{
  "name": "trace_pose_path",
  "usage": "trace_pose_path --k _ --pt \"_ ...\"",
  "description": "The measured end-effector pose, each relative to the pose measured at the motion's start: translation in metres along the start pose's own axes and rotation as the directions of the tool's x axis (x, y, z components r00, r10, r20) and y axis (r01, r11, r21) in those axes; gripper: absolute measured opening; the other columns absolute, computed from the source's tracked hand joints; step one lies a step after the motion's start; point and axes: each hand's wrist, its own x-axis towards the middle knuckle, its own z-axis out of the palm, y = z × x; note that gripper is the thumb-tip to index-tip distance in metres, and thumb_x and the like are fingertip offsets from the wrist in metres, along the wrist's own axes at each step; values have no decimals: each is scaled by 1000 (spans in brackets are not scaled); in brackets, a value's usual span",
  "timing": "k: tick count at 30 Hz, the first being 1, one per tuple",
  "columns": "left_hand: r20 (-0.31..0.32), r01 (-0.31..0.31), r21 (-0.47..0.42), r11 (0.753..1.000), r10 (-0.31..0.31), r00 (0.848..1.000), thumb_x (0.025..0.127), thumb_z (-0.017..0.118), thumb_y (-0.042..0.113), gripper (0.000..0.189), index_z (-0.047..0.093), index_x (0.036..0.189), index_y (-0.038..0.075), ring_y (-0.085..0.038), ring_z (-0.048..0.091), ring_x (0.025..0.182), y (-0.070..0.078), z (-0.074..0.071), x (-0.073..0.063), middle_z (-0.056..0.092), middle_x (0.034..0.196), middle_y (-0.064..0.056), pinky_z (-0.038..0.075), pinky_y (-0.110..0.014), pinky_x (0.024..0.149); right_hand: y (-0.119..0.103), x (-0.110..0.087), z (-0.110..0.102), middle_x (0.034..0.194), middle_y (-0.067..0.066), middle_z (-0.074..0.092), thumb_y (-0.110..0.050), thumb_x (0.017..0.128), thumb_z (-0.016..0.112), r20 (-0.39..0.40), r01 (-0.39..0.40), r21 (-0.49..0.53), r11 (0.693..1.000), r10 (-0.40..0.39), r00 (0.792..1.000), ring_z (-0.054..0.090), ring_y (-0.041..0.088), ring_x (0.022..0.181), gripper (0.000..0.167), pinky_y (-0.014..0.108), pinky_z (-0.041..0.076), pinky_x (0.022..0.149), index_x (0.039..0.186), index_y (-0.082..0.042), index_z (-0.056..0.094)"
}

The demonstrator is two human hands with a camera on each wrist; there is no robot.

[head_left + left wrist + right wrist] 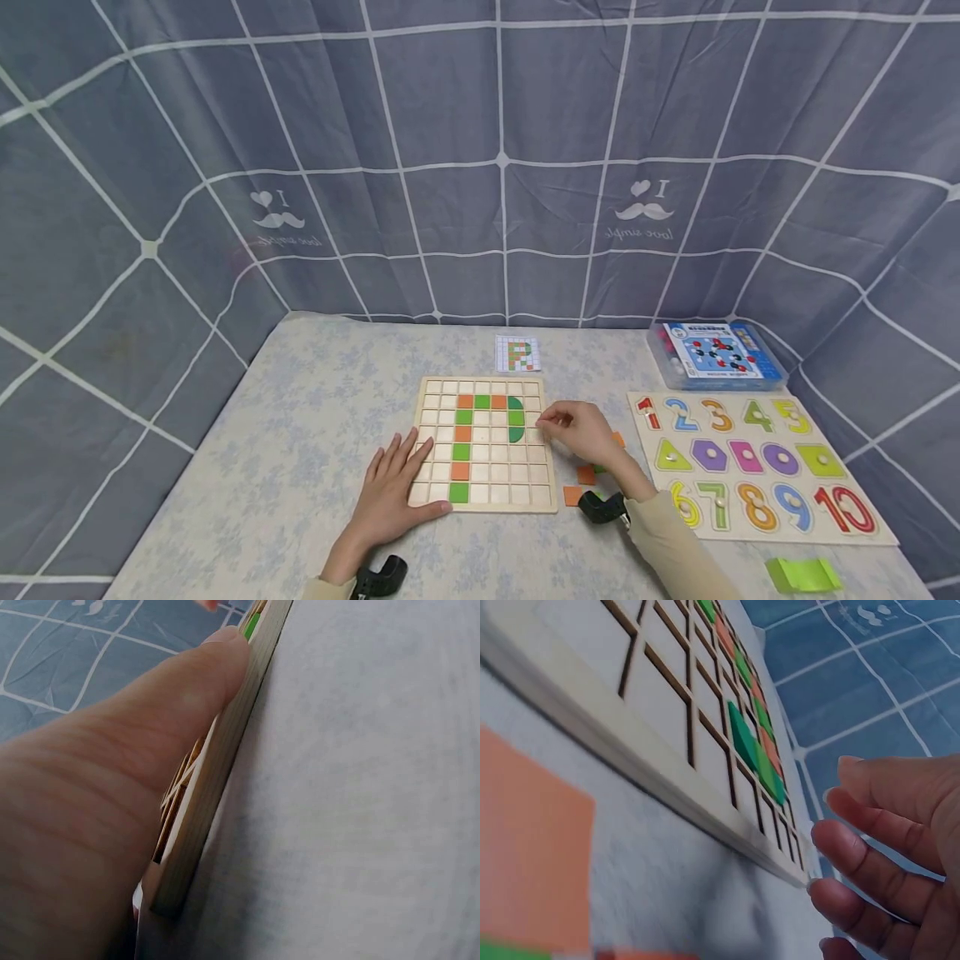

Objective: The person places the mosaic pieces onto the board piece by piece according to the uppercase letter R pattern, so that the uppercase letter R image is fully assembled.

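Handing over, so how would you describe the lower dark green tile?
On the table, find the wooden grid board. Its short green column lies nearest the right hand. The lower dark green tile ends it, rounded at lower right; the one above is square.

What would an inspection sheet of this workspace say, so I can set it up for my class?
Surface: table with a pale, blue-patterned cover.
Job's things: gridded board with orange and green tiles in some cells; patterned card beyond its far edge; loose tiles to its right.
Clutter: number-and-shape puzzle, clear-sided box behind it, green piece in front, all on the right.
Hands: left hand at the board's left side, fingers spread; right hand near its right edge, nothing seen held.
Cables: nothing seen.
Surroundings: blue-gray curtain with white grid lines.
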Motion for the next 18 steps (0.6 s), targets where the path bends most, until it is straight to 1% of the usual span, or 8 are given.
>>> trace_pose_path --k 2,9,14,18 --pt "-5 -3 1 1000 3 1000 75 66 66 95 37 148 13 -40 14 140 0 0 0 22 154 -14 9 -58 107 1 -2 -7 75 -10 62 -18 87 72 -21 -5 -15 1000 5 1000 52 11 64 5 28 44 55 87 -13 74" --pt "-18 -12 6 1000 12 1000 75 65 66 95 38 148 12 -40 14 139 -1 3 -1 23 154 -14 10 -58 107 8 -12 -32 72 -10 60 -21 87 72 -57 -88 -53 995 85 995 52 13 67 4 27 43 57 86 -18 73" --pt "-12 -6 13 1000 6 1000 75 66 66 95 37 148 13 -40 14 140 -2 3 -1 23 154 -14 10 -59 107 14 -20 -43 75 -8 60 -20 85 74 -58 -124 -75 989 120 991 51 14 69 6 28 42 57 88 -15 73" --pt "-11 -4 19 1000 4 1000 74 65 67 95 37 148 13 -39 15 140 -2 2 -1 23 154 -14 10 -59 107 22 -26 -49 76 -7 60 -18 83 75 -30 -146 -76 986 144 989 51 14 68 9 26 41 55 90 -12 73"
